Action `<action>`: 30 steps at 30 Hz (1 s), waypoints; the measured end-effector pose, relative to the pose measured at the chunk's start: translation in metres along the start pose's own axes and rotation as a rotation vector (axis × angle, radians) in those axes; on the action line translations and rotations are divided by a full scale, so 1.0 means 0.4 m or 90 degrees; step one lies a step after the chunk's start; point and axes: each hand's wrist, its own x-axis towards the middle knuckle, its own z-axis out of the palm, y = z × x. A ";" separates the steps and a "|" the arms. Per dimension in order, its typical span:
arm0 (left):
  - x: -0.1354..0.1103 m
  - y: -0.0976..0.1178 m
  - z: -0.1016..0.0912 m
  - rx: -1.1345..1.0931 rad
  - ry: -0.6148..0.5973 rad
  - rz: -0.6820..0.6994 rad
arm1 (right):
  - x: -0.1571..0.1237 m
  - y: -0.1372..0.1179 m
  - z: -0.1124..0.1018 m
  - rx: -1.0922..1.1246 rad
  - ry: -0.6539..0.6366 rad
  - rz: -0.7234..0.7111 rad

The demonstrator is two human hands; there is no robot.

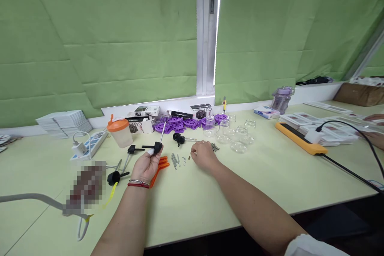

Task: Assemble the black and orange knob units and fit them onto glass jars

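Gripping black bracket (157, 147), left hand (147, 166) well inside table edge (270, 216).

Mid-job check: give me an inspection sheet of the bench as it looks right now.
Surface: pale green table, no spills seen.
Job's things: black fitting with metal rod; loose screws; orange clip.
Clutter: purple parts, clear cups, orange-lidded cup.
Grips: left hand shut on the black fitting; right hand curled beside the loose screws, contents unclear.
Cables: black cable from yellow device; power strip.
Surroundings: green blinds; another person's hand at far right.
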 end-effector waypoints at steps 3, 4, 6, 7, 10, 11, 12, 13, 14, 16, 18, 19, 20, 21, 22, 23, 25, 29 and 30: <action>-0.018 -0.003 0.006 0.020 -0.015 -0.014 | -0.002 -0.001 -0.003 0.222 0.014 0.047; -0.024 -0.005 0.007 0.029 -0.025 -0.025 | -0.002 -0.003 -0.003 0.334 0.004 0.076; -0.034 -0.012 0.007 0.071 -0.058 -0.051 | -0.002 -0.009 -0.003 0.587 -0.029 0.139; -0.038 -0.018 0.005 0.104 -0.084 -0.062 | -0.002 -0.013 -0.005 0.709 -0.044 0.163; -0.044 -0.040 -0.004 0.220 -0.190 -0.073 | 0.000 -0.016 -0.018 0.981 -0.058 0.205; -0.046 -0.048 -0.007 0.256 -0.222 -0.068 | 0.002 -0.014 -0.024 1.035 -0.054 0.212; -0.048 -0.056 -0.009 0.289 -0.249 -0.061 | 0.003 -0.010 -0.031 1.073 -0.049 0.219; -0.050 -0.062 -0.010 0.321 -0.271 -0.052 | 0.004 -0.006 -0.038 1.101 -0.045 0.224; -0.052 -0.067 -0.010 0.350 -0.287 -0.039 | 0.005 0.000 -0.044 1.121 -0.041 0.227; -0.056 -0.075 -0.009 0.398 -0.308 -0.008 | 0.007 0.010 -0.053 1.148 -0.035 0.228; -0.060 -0.079 -0.007 0.433 -0.325 0.028 | 0.008 0.018 -0.058 1.160 -0.035 0.230; -0.060 -0.080 -0.006 0.445 -0.328 0.044 | 0.008 0.021 -0.059 1.161 -0.042 0.227; -0.060 -0.081 -0.006 0.453 -0.328 0.060 | 0.008 0.023 -0.060 1.158 -0.051 0.222; -0.058 -0.081 -0.007 0.456 -0.327 0.076 | 0.008 0.025 -0.060 1.152 -0.063 0.214; -0.056 -0.080 -0.008 0.460 -0.323 0.093 | 0.007 0.026 -0.060 1.144 -0.075 0.204; -0.053 -0.079 -0.010 0.470 -0.315 0.110 | 0.007 0.027 -0.060 1.136 -0.082 0.194; -0.047 -0.076 -0.016 0.507 -0.296 0.145 | 0.007 0.029 -0.061 1.126 -0.085 0.176; -0.041 -0.071 -0.025 0.570 -0.291 0.178 | 0.008 0.028 -0.060 1.121 -0.074 0.157; -0.042 -0.071 -0.025 0.571 -0.299 0.179 | 0.008 0.027 -0.059 1.112 -0.070 0.157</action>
